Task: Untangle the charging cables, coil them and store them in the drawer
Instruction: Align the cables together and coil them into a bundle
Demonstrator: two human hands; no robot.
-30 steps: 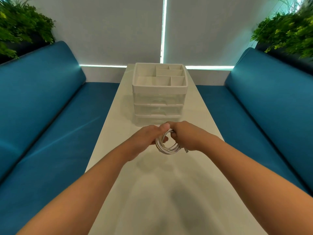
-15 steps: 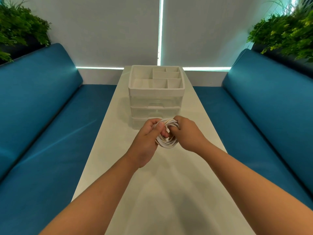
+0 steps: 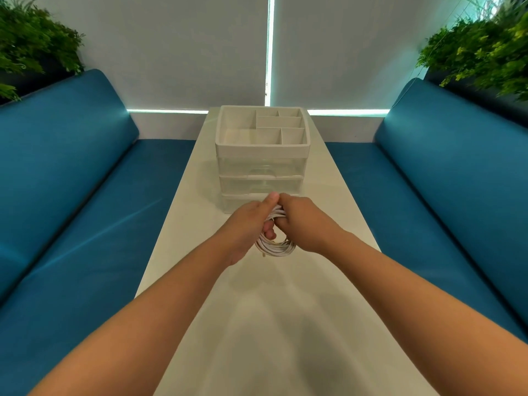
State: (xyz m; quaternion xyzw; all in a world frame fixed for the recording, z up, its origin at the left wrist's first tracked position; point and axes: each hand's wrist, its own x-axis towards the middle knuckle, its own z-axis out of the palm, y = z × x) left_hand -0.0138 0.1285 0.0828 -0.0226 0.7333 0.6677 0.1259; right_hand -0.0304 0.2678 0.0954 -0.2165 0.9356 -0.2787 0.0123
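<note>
A white charging cable (image 3: 275, 247) is wound into a small coil and hangs between my hands just above the white table (image 3: 280, 324). My left hand (image 3: 251, 224) grips the coil's left side, its fingers through the loop. My right hand (image 3: 303, 221) pinches the top of the coil, thumb tips of both hands touching. Right behind my hands stands a clear plastic drawer unit (image 3: 261, 172) with three closed drawers and a white divided tray on top; the lowest drawer is partly hidden by my hands.
Blue cushioned benches (image 3: 85, 195) run along both sides of the narrow table. Green plants (image 3: 480, 50) sit behind the backrests at the left and right. A grey blind covers the window behind the drawer unit.
Both hands turned the coil so it now hangs down toward me, and they closed together over its top. The camera view shifted slightly.
</note>
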